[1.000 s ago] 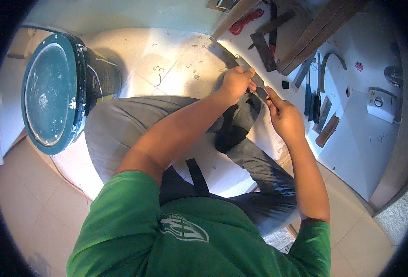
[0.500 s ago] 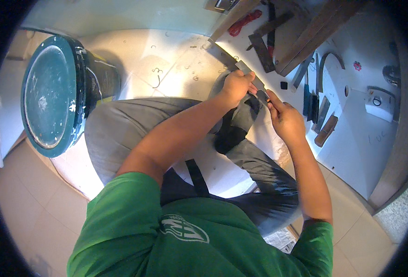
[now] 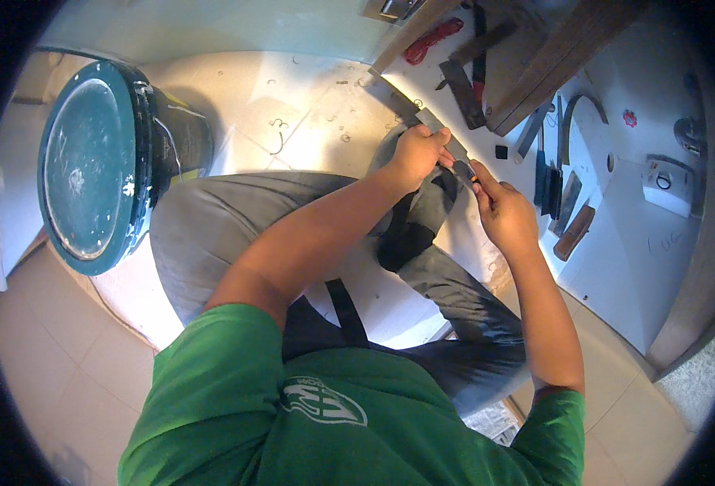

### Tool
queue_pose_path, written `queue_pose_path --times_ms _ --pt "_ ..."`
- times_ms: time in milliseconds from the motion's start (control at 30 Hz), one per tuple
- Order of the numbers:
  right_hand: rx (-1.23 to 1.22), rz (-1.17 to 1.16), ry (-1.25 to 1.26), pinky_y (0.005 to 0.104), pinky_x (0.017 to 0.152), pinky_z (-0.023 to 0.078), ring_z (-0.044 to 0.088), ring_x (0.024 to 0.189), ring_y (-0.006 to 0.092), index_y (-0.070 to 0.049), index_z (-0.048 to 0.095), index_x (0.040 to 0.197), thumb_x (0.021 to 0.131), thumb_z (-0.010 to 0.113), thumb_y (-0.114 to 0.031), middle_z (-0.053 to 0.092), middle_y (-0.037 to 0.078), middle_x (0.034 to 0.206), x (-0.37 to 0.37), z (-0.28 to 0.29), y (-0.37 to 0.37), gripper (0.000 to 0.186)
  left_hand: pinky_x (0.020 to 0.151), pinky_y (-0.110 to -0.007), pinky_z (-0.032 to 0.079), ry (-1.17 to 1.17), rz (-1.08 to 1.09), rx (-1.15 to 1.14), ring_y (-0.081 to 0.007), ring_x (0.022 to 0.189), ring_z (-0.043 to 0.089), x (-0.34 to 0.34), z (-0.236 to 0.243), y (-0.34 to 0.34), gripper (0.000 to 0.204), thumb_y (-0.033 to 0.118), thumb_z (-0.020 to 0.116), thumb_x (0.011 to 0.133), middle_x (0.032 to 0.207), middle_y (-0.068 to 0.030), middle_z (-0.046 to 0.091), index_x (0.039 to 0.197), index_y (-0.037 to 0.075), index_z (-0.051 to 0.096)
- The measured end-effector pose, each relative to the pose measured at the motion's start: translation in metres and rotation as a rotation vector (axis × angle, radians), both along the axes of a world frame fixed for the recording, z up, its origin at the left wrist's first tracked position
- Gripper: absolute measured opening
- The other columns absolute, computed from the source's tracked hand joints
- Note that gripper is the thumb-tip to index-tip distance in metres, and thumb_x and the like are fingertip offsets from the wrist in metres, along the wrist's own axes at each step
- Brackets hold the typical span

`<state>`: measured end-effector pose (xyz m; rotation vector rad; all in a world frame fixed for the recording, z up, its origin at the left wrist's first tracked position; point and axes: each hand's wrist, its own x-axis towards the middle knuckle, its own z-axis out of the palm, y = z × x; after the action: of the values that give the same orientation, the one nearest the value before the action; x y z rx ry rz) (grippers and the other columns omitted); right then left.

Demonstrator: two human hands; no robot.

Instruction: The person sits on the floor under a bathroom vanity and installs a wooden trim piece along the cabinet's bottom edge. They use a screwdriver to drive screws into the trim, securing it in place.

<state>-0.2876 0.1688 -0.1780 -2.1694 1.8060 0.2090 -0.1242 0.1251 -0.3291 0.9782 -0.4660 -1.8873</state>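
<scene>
left grip (image 3: 419, 155): at 1 o'clock, fingers bent in where the grey strip and the dark tool meet; cannot tell which of the two they pinch.
right grip (image 3: 505, 215): between 2 and 3 o'clock, thumb and fingers pinching the dark tool (image 3: 463, 168), which shows a touch of orange.
grey strip (image 3: 429, 118): flat, at 1 o'clock, slanting along an 11-to-5 line just beside the left fingertips.
dark tool: between the two grips, near the strip's 5 o'clock end.
white surface (image 3: 617, 271): toward 3 o'clock, bearing a blue-handled tool (image 3: 540, 174), a brown wooden block (image 3: 574, 232) and a white box (image 3: 667, 188).
red cord (image 3: 434, 40): bundled, between 12 and 1 o'clock.
bucket (image 3: 86, 170): green lid flecked white, between 9 and 10 o'clock.
dark curls (image 3: 277, 138): scattered over pale floor tiles (image 3: 240, 105), around 11 o'clock.
</scene>
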Motion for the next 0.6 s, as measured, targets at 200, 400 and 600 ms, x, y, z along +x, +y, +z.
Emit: queue_pose_path --times_ms 200,400,600 --pt "-0.006 0.021 0.044 0.0511 0.067 0.054 0.069 0.072 0.0377 -0.034 0.060 0.142 0.100 0.060 -0.030 0.067 0.017 0.079 0.0078 -0.0019 -0.0031 0.042 0.076 -0.032 0.048 -0.033 0.008 0.049 -0.0215 0.075 0.070 0.0048 -0.0007 -0.0041 0.037 0.039 0.066 0.100 0.083 -0.0141 0.070 0.100 0.003 0.056" --pt "-0.028 0.012 0.016 0.0510 0.067 0.054 0.069 0.073 0.0376 -0.034 0.059 0.142 0.100 0.060 -0.031 0.066 0.016 0.078 0.0113 -0.0040 -0.0043 0.042 0.073 -0.030 0.047 -0.047 0.022 0.061 -0.0214 0.074 0.070 0.0070 0.0028 -0.0057 0.036 0.037 0.067 0.100 0.082 -0.0143 0.070 0.099 0.003 0.055" --pt "-0.032 0.018 0.019 0.0503 0.067 0.054 0.070 0.073 0.0371 -0.035 0.059 0.142 0.100 0.059 -0.032 0.067 0.016 0.078 0.0094 -0.0070 -0.0071 0.042 0.070 -0.030 0.047 -0.034 0.031 0.047 -0.0218 0.074 0.070 0.0071 0.0072 -0.0061 0.036 0.035 0.068 0.099 0.079 -0.0141 0.070 0.096 0.003 0.053"
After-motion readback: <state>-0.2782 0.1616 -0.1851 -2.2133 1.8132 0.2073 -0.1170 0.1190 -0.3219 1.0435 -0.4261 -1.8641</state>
